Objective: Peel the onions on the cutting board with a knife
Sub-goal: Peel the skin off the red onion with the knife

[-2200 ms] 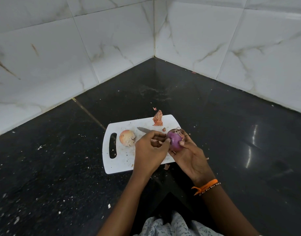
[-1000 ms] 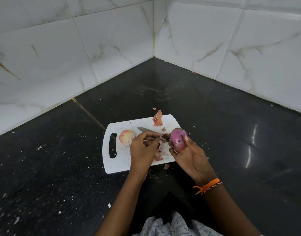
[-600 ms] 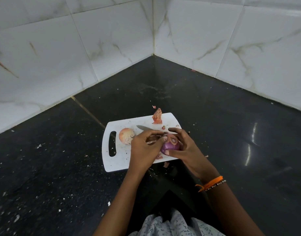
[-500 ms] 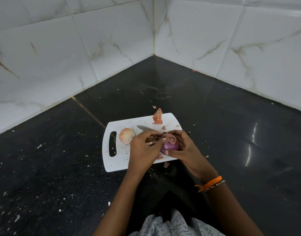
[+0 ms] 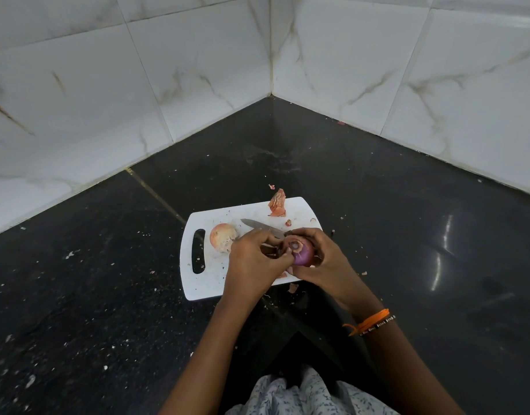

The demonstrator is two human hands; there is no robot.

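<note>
Nearest the camera, two bare forearms reach forward over a black speckled stone floor (image 5: 93,310), the right one wearing an orange thread wristband (image 5: 370,320). The right hand (image 5: 326,265) cups a round purple, mostly peeled onion (image 5: 302,255) from the right and below, fingers curled round it, holding it over the near right part of a white plastic cutting board with a slot handle (image 5: 207,280). The left hand (image 5: 253,262) sits just beside the onion on its left, fingers bent and pinching at the onion's skin near the cut top. Beyond the hands, a steel knife (image 5: 259,226) lies on the board, its handle end hidden by the fingers. Left of the left hand rests a pale unpeeled onion (image 5: 223,237). A curl of orange onion peel (image 5: 278,207) lies at the board's far edge. White marble-patterned wall tiles (image 5: 198,70) meet in a corner behind.
</note>
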